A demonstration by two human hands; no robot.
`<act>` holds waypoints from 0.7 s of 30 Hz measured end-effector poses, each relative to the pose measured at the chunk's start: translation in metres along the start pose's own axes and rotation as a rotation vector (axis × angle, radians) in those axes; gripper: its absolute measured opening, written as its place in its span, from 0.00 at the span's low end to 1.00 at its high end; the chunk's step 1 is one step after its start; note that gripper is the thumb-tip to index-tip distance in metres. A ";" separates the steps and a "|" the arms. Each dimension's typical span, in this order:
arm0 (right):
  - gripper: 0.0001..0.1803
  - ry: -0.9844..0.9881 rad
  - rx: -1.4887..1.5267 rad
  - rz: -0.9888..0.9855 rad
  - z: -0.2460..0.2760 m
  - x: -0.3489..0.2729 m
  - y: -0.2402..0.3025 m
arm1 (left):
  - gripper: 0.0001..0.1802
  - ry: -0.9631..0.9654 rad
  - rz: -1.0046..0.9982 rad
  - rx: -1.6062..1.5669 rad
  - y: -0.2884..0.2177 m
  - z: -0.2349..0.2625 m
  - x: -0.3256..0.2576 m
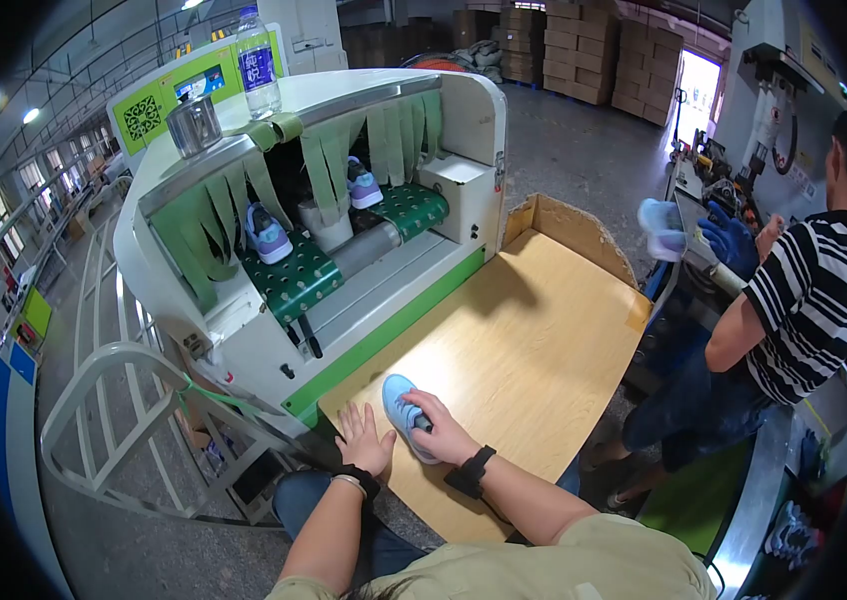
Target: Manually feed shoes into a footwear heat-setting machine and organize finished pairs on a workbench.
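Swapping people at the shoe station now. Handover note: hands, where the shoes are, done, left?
Left hand: open, flat on the wooden table, at its near edge.
Right hand: grip shut on the light blue shoe, which lies on the table beside the left hand.
Two purple-and-white shoes sit on the green belt of the white machine, under its green strip curtains.
A person in a striped shirt works at the next station, to the right.
Done: one shoe off the belt, in hand.
Left: two shoes still on the belt.
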State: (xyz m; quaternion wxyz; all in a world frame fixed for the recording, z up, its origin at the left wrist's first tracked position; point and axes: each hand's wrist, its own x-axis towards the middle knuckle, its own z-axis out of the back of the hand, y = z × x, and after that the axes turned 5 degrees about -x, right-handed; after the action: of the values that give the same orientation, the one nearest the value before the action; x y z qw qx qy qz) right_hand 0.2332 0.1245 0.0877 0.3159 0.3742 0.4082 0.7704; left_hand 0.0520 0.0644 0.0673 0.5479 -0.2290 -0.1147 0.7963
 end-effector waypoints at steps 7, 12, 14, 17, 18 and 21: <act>0.33 -0.003 0.007 -0.006 -0.002 -0.003 -0.004 | 0.47 0.012 0.007 0.012 0.001 -0.002 -0.002; 0.32 -0.030 -0.020 0.034 -0.001 0.002 -0.001 | 0.47 -0.016 -0.013 0.001 0.001 0.000 0.001; 0.31 -0.027 -0.009 0.020 0.000 0.002 -0.004 | 0.47 -0.002 -0.007 0.007 -0.001 0.000 0.003; 0.33 -0.016 0.003 0.006 -0.001 0.001 -0.004 | 0.47 0.011 0.006 0.018 0.000 -0.001 0.002; 0.33 -0.022 0.001 0.007 -0.001 0.001 -0.003 | 0.47 0.006 0.000 0.018 0.000 -0.001 0.003; 0.32 -0.034 -0.017 0.011 0.000 0.001 -0.004 | 0.47 0.003 -0.006 0.019 -0.001 -0.002 0.003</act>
State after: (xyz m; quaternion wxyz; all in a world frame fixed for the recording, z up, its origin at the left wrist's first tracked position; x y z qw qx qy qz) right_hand 0.2331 0.1269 0.0843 0.3217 0.3865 0.3944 0.7691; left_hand 0.0531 0.0673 0.0658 0.5529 -0.2247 -0.1067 0.7953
